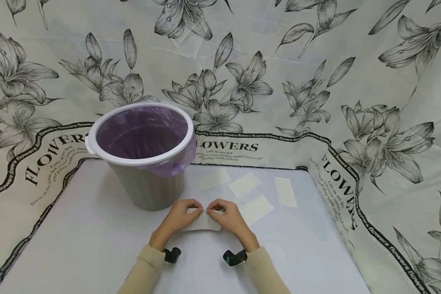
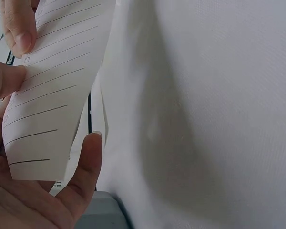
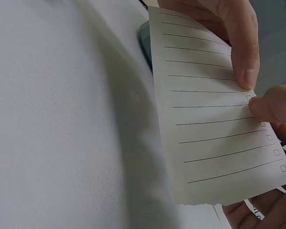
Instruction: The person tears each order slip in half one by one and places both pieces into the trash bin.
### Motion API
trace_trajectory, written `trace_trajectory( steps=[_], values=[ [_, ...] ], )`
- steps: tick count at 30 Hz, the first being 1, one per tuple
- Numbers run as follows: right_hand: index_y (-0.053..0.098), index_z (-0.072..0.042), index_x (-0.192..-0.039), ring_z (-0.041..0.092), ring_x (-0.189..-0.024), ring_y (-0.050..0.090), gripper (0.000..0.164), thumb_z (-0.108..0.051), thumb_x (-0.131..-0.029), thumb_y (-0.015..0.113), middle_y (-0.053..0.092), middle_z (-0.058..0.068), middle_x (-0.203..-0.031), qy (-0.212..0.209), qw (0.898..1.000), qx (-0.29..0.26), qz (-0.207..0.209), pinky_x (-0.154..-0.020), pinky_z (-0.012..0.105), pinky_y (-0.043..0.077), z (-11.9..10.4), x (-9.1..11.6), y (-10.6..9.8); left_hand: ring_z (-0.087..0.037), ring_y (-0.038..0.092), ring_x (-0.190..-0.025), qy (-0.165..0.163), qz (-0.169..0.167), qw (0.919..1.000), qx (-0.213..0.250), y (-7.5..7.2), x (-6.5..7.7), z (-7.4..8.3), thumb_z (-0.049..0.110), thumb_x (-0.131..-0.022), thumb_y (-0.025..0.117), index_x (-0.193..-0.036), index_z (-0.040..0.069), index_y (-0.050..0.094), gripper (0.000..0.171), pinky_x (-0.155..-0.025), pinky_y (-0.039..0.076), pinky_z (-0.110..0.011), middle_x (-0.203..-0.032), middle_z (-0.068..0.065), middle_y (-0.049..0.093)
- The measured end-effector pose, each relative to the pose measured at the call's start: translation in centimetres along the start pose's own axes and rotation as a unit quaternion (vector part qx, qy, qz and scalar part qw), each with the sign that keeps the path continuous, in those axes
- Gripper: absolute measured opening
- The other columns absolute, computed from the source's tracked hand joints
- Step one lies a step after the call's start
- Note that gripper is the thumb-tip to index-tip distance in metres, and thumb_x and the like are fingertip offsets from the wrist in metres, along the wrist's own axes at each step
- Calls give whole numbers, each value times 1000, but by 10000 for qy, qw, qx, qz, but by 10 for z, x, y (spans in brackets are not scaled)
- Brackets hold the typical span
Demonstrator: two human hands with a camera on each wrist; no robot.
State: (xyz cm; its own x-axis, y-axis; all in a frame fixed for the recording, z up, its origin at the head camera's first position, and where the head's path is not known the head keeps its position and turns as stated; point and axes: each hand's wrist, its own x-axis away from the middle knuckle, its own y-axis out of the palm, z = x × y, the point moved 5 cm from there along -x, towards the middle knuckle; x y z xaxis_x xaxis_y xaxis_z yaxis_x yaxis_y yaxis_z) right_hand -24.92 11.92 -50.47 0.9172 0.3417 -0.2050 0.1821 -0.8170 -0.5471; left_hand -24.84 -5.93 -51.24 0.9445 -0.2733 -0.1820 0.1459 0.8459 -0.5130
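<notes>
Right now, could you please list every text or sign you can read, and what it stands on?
"FLOWERS": backdrop cloth, repeated.
"flowers": cloth's black band, repeated.
"Life is an art": cloth, under "FLOWERS".
"let your inner child come out": cloth, below that.
"play with colors": cloth, lowest line.
Held slip: no words, only lines and boxes.
Loose slips: print too small.
Other cloth lettering: cut off or blurred.
</notes>
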Motion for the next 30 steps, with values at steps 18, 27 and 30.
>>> trace_trajectory(
  steps=[18,27,30],
  values=[
    [75,-14,-95,15,-91,68,5,-18,-96,72,76,0,-95,-206,9993,-76,-286,-81,29,55,-1,3,-2,-30,71,-110,88,-224,9996,115,1,3,7,18,-98,70,-95,15,76,7,-98,54,-53,-104,-3,78],
    [75,-13,-95,12,-89,67,5,-17,-95,73,75,1,-94,-153,9986,-190,-466,-79,26,55,-2,1,6,-29,70,-112,-51,-325,9995,29,-3,8,3,18,-97,67,-93,17,74,8,-99,54,-52,-107,-2,77],
    [75,-13,-95,12,-89,67,6,-18,-95,73,75,0,-95,-152,9986,-200,-465,-79,26,55,-2,0,7,-29,69,-114,-132,-363,9992,49,-4,9,2,18,-98,67,-94,19,73,8,-100,53,-53,-108,-1,77]
  ],
)
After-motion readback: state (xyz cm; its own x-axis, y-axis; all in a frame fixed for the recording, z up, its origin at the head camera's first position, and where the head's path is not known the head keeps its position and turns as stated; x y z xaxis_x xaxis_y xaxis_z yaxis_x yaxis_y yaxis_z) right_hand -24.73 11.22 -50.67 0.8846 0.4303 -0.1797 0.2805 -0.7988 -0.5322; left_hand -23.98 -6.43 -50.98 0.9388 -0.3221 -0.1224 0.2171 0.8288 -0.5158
